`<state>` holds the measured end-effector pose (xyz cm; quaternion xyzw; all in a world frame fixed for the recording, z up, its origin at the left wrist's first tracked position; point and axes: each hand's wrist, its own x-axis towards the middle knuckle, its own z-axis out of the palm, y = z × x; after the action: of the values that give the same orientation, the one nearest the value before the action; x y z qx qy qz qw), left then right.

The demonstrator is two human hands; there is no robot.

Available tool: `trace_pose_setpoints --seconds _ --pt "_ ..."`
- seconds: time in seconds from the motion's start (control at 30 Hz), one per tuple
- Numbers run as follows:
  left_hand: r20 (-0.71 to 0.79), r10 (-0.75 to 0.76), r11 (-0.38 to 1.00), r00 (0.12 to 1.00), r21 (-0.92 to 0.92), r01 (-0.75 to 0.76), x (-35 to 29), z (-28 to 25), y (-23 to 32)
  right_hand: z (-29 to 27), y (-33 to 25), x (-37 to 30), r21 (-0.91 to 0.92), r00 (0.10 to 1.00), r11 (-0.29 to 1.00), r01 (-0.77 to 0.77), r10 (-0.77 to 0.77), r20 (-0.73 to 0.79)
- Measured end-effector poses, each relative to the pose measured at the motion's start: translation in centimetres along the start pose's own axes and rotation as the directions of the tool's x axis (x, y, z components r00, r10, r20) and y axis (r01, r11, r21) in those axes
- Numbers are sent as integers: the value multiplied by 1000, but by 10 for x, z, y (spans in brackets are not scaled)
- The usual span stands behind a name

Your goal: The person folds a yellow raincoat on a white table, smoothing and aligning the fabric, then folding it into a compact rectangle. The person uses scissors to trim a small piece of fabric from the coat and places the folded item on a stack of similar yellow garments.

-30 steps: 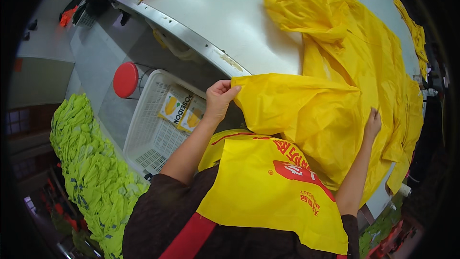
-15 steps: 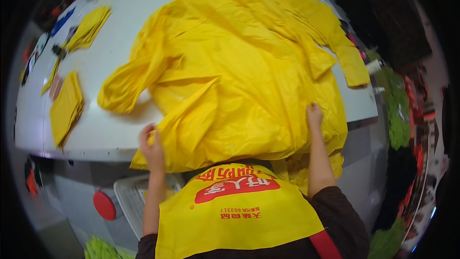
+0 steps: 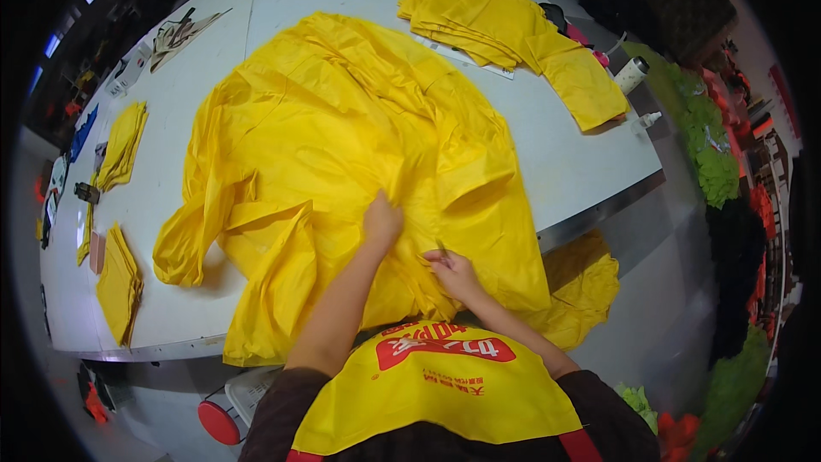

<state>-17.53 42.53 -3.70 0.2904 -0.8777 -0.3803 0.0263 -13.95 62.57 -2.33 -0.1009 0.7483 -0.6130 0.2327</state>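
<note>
A large yellow garment of thin, glossy cloth (image 3: 299, 128) lies crumpled over the near part of the table, one sleeve bent out at its left. Near the garment's middle my left hand (image 3: 383, 221) is closed on a gathered fold, and creases run out from it. Slightly lower and to the right, my right hand (image 3: 453, 275) is closed against the cloth. A small slim dark tool (image 3: 442, 250) sticks up from its fingers; its exact kind is too small to tell. The garment's near edge hangs over the table edge in front of my yellow apron (image 3: 436, 402).
On the white table (image 3: 581, 171), a stack of folded yellow garments (image 3: 470, 17) lies at the far right, beside a thread cone (image 3: 631, 74) and a small white bottle (image 3: 646, 121). Folded yellow pieces (image 3: 120, 287) lie left. A red round stool (image 3: 219, 422) stands below.
Both hands have come together from the garment's near corners to its middle, and the left now grips a fold. The cloth has bunched and shifted left; a slim tool now shows in the right hand.
</note>
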Motion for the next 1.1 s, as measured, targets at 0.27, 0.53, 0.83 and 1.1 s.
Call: trace_pose_setpoints --seconds 0.27,0.53,0.83,1.1 --pt "-275 25 998 961 69 -6 -84 -128 -148 -138 -23 47 -269 943 961 61 -144 -301" --pt "-121 -124 992 985 -9 124 -102 -181 -171 -43 -35 165 -274 997 962 23 -42 -63" --pt "-113 114 993 987 2 -115 -19 -159 2 33 -52 242 659 836 523 -541 245 492" --pt "104 189 917 976 336 -214 58 -82 -17 58 -77 262 727 831 447 -521 69 552"
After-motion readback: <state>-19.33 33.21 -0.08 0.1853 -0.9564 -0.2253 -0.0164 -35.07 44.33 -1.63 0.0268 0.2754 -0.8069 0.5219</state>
